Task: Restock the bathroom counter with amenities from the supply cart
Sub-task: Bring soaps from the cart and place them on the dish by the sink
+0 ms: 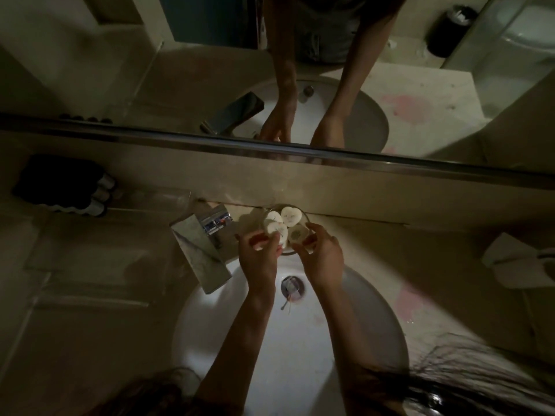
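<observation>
Head view: left hand (259, 250), right hand (322, 253) pinch soaps (274, 228) over dish (306, 219) beside faucet (198, 250).

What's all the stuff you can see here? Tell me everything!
Mirror: one, silver-edged, above the counter.
Sink: one, white, middle of the counter.
Faucet: one, shiny metal, left of the dish.
Glass dish: one, clear, behind the sink.
White rounds: about four, in the dish; maybe soaps.
Small bottles: a row, dark with pale caps, far left.
Folded white thing: one, far right; blurry.
Pink stain: one, right of the sink.
Left hand: fingers pinch a white round.
Right hand: fingers pinch another, over the dish.
</observation>
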Motion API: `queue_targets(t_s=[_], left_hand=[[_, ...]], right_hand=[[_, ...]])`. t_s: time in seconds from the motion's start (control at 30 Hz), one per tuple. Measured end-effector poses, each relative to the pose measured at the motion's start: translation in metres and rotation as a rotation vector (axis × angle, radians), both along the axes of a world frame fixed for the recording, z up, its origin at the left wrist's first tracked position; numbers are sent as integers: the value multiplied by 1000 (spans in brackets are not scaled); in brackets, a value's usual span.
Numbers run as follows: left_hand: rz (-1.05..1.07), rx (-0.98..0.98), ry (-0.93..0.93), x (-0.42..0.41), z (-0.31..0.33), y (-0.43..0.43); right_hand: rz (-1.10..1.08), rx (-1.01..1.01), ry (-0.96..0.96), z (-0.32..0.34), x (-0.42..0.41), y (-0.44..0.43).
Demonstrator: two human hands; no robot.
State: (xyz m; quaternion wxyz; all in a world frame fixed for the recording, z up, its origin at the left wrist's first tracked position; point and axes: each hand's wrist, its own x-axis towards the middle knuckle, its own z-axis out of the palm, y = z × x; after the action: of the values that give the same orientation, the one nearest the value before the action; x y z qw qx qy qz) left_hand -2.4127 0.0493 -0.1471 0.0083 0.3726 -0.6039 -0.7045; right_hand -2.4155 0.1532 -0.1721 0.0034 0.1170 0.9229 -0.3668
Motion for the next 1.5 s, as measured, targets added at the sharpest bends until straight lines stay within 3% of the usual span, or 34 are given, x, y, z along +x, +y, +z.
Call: queue_targets(t_s=[0.27,0.4,0.73,0.9,1.03,1.23,1.5], left_hand=[[-231,-485,129,-12,-2,10],[-276,-607,115,-13,-4,3],[-323,-612,123,-9,4,-4],[-388,-624,262,19,35,-1],[-522,-634,394,57,70,-3],[-546,-632,387,122,114,-20],[-570,-714,395,200,128,-31]], right_hand=[[11,34,114,8,-7,3],[26,17,114,8,-10,-4],[5,-62,86,16,-6,0],[-42,-156,110,44,16,15],[-75,-257,140,85,53,25],[-29,-416,216,141,127,32],[32,-433,311,170,202,29]])
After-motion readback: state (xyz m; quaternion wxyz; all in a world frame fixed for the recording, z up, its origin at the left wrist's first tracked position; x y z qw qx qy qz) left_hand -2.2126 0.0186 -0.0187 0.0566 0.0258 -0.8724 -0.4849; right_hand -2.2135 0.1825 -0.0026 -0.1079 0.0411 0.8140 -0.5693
